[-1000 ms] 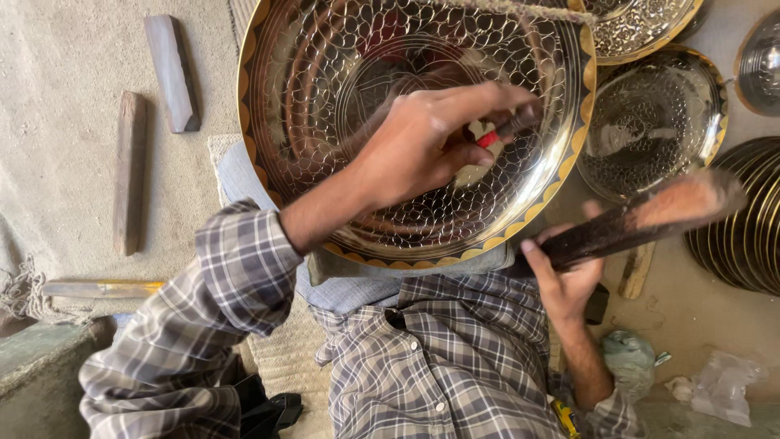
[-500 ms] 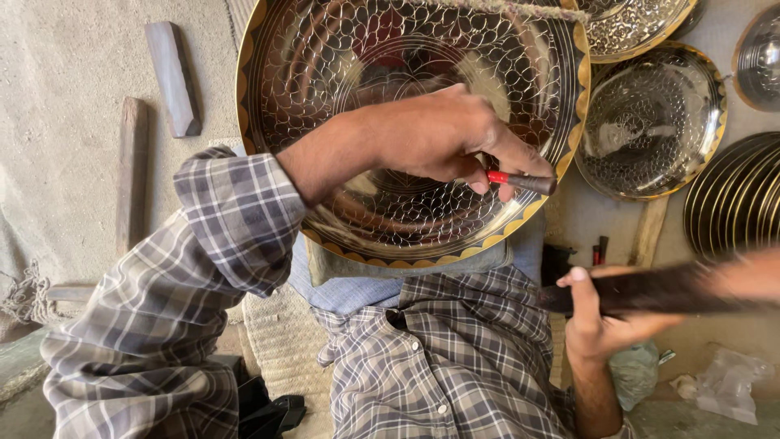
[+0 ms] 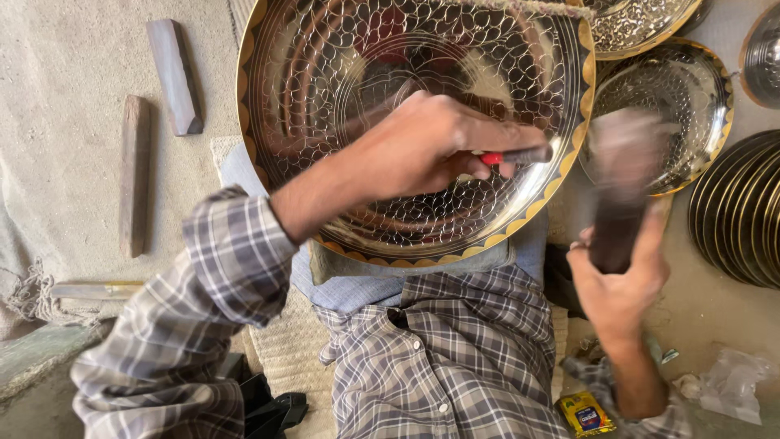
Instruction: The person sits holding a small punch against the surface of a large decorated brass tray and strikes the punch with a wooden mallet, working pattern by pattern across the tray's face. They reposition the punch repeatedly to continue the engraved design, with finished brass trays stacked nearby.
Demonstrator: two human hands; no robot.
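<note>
Large round engraved brass tray with gold scalloped rim (image 3: 325, 97) fills the top centre, its lower rim resting over the person's lap. Right of it, a smaller engraved brass dish (image 3: 691, 89) sits just beside, nearly touching rim to rim; a stack of dark ribbed plates (image 3: 743, 211) crowds the far right edge. Open bare floor lies left, apart from two wooden blocks (image 3: 134, 175).

Left hand (image 3: 422, 146) closed tight round a red-banded dark metal punch (image 3: 516, 155), tip pointing right, over the tray's lower right area. Right hand (image 3: 621, 284) wrapped shut on a dark wooden mallet (image 3: 621, 187), blurred, upright, just beside the tray's right rim.
</note>
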